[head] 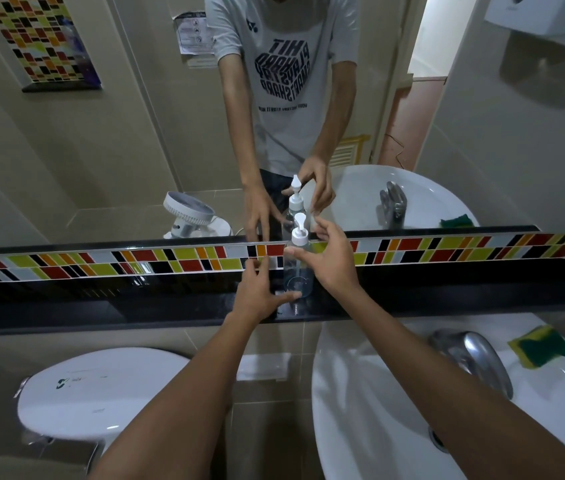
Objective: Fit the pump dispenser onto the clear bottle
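Observation:
The clear bottle point(297, 271) stands upright on the black shelf point(447, 299) below the mirror. The white pump dispenser point(299, 233) sits on its neck, nozzle up. My right hand point(331, 261) curves loosely around the bottle's shoulder from the right, thumb in front and fingers spread beside the pump collar. My left hand point(260, 296) rests low on the shelf to the left, fingers apart, with its thumb tip at the bottle's base. The mirror repeats both hands and the bottle.
A strip of coloured tiles point(101, 263) runs behind the shelf. A white basin point(378, 410) with a metal tap point(478, 355) and a yellow-green sponge point(540, 346) lies below right. A toilet lid point(101, 389) sits lower left.

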`<state>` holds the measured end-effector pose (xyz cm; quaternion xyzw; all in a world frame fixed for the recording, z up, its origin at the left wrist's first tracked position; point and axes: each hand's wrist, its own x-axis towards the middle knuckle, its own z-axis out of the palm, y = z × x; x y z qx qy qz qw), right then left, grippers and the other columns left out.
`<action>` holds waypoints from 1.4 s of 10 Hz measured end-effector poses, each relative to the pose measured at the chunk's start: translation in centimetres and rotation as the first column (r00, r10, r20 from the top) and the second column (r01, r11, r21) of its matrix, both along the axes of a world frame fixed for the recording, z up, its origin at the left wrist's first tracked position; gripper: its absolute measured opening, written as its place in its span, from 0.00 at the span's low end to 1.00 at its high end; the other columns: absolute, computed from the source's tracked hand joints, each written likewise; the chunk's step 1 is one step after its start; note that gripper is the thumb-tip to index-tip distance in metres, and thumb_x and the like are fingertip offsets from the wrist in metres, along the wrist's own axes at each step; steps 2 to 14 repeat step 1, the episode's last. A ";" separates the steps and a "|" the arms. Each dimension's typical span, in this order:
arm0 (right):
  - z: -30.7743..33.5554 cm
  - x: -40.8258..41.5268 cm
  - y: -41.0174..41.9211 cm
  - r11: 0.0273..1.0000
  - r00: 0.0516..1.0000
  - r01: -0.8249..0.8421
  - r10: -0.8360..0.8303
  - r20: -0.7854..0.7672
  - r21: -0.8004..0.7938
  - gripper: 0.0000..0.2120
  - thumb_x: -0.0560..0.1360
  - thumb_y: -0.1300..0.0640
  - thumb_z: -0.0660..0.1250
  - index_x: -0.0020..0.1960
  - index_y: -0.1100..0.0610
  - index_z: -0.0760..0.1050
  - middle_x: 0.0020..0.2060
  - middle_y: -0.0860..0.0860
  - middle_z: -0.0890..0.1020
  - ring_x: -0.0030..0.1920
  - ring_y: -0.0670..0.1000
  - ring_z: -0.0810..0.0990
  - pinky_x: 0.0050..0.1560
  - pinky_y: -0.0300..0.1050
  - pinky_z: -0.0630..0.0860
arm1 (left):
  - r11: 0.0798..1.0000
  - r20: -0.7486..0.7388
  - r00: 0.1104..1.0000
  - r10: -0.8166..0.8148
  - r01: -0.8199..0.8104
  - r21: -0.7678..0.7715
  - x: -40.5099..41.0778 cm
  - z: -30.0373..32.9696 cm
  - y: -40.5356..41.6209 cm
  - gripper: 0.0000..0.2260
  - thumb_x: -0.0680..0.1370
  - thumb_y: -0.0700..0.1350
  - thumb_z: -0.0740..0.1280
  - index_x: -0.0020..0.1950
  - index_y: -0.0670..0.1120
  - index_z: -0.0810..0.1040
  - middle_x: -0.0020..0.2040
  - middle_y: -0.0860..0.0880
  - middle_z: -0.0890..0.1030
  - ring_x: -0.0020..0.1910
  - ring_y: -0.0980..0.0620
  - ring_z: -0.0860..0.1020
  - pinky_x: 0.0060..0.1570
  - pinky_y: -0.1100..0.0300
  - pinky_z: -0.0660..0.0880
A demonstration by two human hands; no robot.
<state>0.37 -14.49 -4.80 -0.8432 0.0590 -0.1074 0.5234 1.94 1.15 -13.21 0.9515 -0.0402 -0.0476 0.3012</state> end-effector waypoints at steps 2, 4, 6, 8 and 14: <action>2.1 -3.1 -1.6 0.977 0.998 0.028 -0.040 0.055 0.210 0.48 0.63 0.39 0.79 0.76 0.54 0.66 0.72 0.51 0.75 0.71 0.48 0.73 0.73 0.50 0.71 | 0.981 0.028 0.999 0.025 -0.030 0.194 -1.4 -2.4 1.0 0.53 0.67 0.76 0.63 0.82 0.48 0.49 0.79 0.41 0.53 0.78 0.40 0.55 0.75 0.43 0.59; 2.1 -3.1 -1.6 0.977 0.998 0.028 -0.040 0.055 0.210 0.48 0.63 0.39 0.79 0.76 0.54 0.66 0.72 0.51 0.75 0.71 0.48 0.73 0.73 0.50 0.71 | 0.981 0.028 0.999 0.025 -0.030 0.194 -1.4 -2.4 1.0 0.53 0.67 0.76 0.63 0.82 0.48 0.49 0.79 0.41 0.53 0.78 0.40 0.55 0.75 0.43 0.59; 2.1 -3.1 -1.6 0.977 0.998 0.028 -0.040 0.055 0.210 0.48 0.63 0.39 0.79 0.76 0.54 0.66 0.72 0.51 0.75 0.71 0.48 0.73 0.73 0.50 0.71 | 0.981 0.028 0.999 0.025 -0.030 0.194 -1.4 -2.4 1.0 0.53 0.67 0.76 0.63 0.82 0.48 0.49 0.79 0.41 0.53 0.78 0.40 0.55 0.75 0.43 0.59; 2.1 -3.1 -1.6 0.977 0.998 0.028 -0.040 0.055 0.210 0.48 0.63 0.39 0.79 0.76 0.54 0.66 0.72 0.51 0.75 0.71 0.48 0.73 0.73 0.50 0.71 | 0.981 0.028 0.999 0.025 -0.030 0.194 -1.4 -2.4 1.0 0.53 0.67 0.76 0.63 0.82 0.48 0.49 0.79 0.41 0.53 0.78 0.40 0.55 0.75 0.43 0.59; 2.1 -3.1 -1.6 0.977 0.998 0.028 -0.040 0.055 0.210 0.48 0.63 0.39 0.79 0.76 0.54 0.66 0.72 0.51 0.75 0.71 0.48 0.73 0.73 0.50 0.71 | 0.981 0.028 0.999 0.025 -0.030 0.194 -1.4 -2.4 1.0 0.53 0.67 0.76 0.63 0.82 0.48 0.49 0.79 0.41 0.53 0.78 0.40 0.55 0.75 0.43 0.59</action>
